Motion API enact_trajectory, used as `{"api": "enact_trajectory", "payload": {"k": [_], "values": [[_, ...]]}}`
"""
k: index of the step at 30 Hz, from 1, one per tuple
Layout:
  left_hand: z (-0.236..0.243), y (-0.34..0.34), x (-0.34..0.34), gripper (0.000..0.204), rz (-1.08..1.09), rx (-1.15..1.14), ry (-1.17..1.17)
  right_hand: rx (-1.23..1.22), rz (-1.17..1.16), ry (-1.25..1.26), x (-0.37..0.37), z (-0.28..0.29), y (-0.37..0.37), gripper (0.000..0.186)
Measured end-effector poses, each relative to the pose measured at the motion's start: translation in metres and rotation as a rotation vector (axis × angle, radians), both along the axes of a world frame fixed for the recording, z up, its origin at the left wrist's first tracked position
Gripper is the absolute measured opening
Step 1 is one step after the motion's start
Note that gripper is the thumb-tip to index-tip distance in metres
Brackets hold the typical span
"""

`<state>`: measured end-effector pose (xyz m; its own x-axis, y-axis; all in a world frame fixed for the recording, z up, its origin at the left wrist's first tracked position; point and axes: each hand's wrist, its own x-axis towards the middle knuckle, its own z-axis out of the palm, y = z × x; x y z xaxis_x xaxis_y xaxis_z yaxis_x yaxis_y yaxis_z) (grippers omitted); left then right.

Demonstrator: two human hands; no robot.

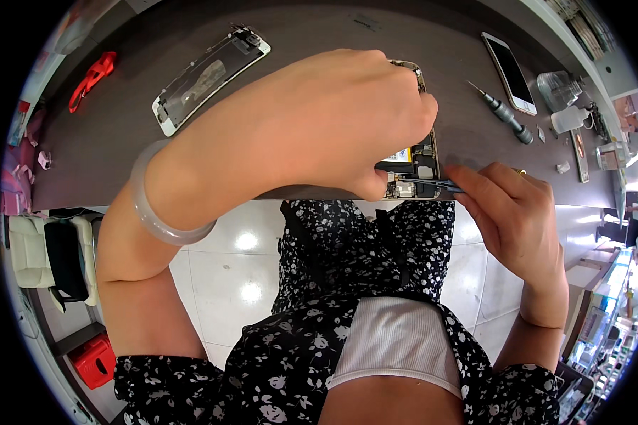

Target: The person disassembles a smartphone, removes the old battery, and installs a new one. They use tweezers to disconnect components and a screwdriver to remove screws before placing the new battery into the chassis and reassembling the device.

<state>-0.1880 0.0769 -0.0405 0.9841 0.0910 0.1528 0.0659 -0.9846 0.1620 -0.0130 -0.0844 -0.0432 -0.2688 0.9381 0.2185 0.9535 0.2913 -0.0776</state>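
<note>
An opened phone body [424, 152], its internal parts and battery showing, lies at the desk's front edge. My left hand [361, 120] is curled over it with fingers wrapped round its sides, hiding much of it. My right hand [510, 212] pinches dark tweezers [436, 184], whose tips are on small parts at the phone's near end. To the left lies a detached white-framed screen assembly [188, 99]. A screwdriver with a grey handle [507, 113] lies to the right of the phone body.
The dark desk [312, 32] also holds a red strap [92, 81], a white smartphone [508, 73], a small white bottle [567, 120] and clear containers [556, 88] at the right. A white chair [32, 251] and a red plastic item [92, 361] are at the left below.
</note>
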Motion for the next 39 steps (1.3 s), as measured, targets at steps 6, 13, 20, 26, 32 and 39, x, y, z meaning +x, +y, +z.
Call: {"api": "enact_trajectory", "payload": {"k": [6,13,20,26,32,39], "values": [[-0.003,0.001,0.0,0.036,-0.021,0.047,-0.033,-0.004,-0.009,-0.107,-0.005,0.004,-0.001,0.03],[-0.005,0.002,0.0,0.036,-0.05,0.053,-0.082,-0.05,-0.011,-0.188,-0.007,0.013,0.002,0.028],[-0.005,0.002,0.0,0.036,-0.05,0.034,-0.086,-0.069,-0.024,-0.178,-0.012,0.018,0.007,0.033],[-0.004,0.002,0.0,0.036,-0.033,0.021,-0.056,-0.032,-0.033,-0.203,-0.014,0.014,0.003,0.036],[-0.003,0.003,0.0,0.036,-0.03,-0.013,-0.044,-0.018,-0.027,-0.211,-0.012,0.014,0.001,0.039],[-0.002,0.003,0.001,0.035,-0.032,-0.011,-0.028,-0.035,-0.042,-0.199,-0.014,0.015,0.001,0.036]]}}
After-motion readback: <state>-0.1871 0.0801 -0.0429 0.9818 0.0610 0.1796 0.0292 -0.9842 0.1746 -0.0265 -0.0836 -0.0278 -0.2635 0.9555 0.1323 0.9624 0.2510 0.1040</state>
